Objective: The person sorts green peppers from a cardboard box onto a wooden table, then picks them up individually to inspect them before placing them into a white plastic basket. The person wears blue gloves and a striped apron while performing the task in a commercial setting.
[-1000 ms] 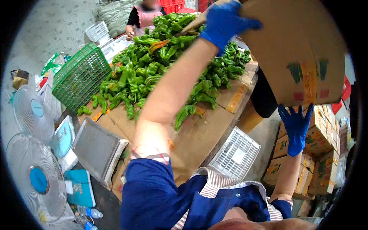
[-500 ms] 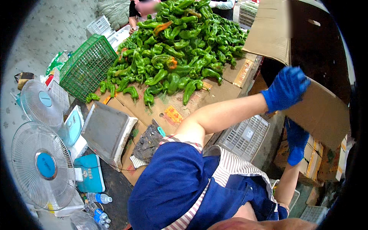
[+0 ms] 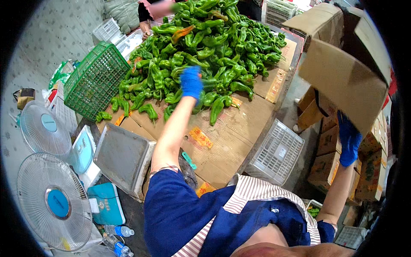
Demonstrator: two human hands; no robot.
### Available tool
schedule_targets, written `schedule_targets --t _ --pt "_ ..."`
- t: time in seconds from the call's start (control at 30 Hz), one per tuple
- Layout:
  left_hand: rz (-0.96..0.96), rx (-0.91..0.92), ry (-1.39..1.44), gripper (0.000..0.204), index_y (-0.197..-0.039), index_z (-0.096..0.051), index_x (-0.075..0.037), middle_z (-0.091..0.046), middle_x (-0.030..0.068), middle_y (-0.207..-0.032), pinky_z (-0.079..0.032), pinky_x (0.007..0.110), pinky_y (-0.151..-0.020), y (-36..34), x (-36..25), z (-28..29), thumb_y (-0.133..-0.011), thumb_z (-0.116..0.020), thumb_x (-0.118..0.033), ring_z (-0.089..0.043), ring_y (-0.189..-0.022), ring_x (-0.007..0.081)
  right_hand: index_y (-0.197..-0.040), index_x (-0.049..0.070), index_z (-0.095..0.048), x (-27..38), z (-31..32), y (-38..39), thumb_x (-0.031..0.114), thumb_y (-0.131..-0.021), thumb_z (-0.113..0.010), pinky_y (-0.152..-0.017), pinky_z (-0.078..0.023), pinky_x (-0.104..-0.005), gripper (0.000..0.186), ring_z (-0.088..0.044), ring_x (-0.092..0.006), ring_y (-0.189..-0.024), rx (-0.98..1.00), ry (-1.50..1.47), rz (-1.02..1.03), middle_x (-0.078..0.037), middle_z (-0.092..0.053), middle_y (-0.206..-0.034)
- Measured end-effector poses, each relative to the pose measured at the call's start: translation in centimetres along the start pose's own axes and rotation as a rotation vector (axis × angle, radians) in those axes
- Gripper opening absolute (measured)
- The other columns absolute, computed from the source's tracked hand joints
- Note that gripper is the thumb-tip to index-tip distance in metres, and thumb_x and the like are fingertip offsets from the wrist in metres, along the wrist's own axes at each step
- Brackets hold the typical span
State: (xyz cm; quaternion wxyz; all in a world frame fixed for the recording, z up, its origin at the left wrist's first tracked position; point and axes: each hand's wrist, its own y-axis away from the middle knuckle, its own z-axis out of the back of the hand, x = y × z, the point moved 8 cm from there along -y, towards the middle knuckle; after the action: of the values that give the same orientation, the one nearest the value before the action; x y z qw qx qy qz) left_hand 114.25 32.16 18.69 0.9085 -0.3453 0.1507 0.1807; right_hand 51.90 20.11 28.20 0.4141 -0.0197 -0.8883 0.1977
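My left hand (image 3: 191,83), in a blue glove, is stretched over the front of a large heap of green peppers (image 3: 222,55). Motion smears its fingers, so its grip cannot be made out. At the right, my blue-gloved right hand (image 3: 349,139) holds a cardboard box (image 3: 342,81) by its lower edge, some fingers hidden behind the flap. The box is tilted, with its flaps spread. Flattened cardboard (image 3: 231,141) covers the table beneath the peppers. A small teal-handled tool (image 3: 188,160) lies near my left forearm beside a dark grey cloth (image 3: 187,174).
A green plastic crate (image 3: 96,81) leans left of the heap, near a metal-topped scale (image 3: 124,154). Two fans (image 3: 58,203) and water bottles (image 3: 120,231) are at the left. An upturned grey crate (image 3: 278,152) and stacked cartons (image 3: 327,167) are at the right. Another person's arm (image 3: 145,28) shows at the far side.
My left hand has let go of the box flap and swung left to the peppers. The right hand still holds the box, which has shifted and turned.
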Motion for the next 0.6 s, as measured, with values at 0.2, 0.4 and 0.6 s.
schedule_targets --t 0.2,0.4,0.6 --pt "0.394 0.219 -0.333 0.053 -0.126 -0.045 -0.011 -0.053 0.0188 -0.117 -0.043 0.043 -0.089 -1.7 13.1 1.4 -0.075 -0.058 -0.018 -0.054 -0.104 0.0335 -0.115 0.012 -0.05 -16.4 -3.9 3.3 0.04 -0.088 -0.048 -0.091 -0.038 -0.036 0.039 -0.049 -0.0268 -0.11 0.037 0.029 -0.731 -0.015 -0.051 -0.124" --pt "0.061 -0.097 -0.158 0.039 -0.113 -0.053 -0.009 -0.059 0.0191 -0.093 -0.048 0.042 -0.071 -2.5 3.6 4.8 -0.077 -0.058 -0.021 -0.059 -0.082 0.0342 -0.116 0.008 -0.048 -27.2 -10.9 6.7 0.04 -0.088 -0.05 -0.088 -0.039 -0.0333 0.043 -0.054 -0.0212 -0.104 0.248 0.239 -0.982 -0.012 -0.056 -0.118" --pt "-0.434 0.075 -0.038 0.044 -0.111 -0.056 -0.009 -0.057 0.0125 -0.078 -0.046 0.04 -0.059 -0.3 -12.0 0.4 -0.07 -0.066 -0.019 -0.056 -0.067 0.0302 -0.132 0.005 -0.032 -31.5 -21.0 1.5 0.018 -0.077 -0.069 -0.099 -0.033 -0.0346 0.068 -0.039 -0.0195 -0.122 0.593 0.624 -0.35 -0.009 -0.045 -0.129"
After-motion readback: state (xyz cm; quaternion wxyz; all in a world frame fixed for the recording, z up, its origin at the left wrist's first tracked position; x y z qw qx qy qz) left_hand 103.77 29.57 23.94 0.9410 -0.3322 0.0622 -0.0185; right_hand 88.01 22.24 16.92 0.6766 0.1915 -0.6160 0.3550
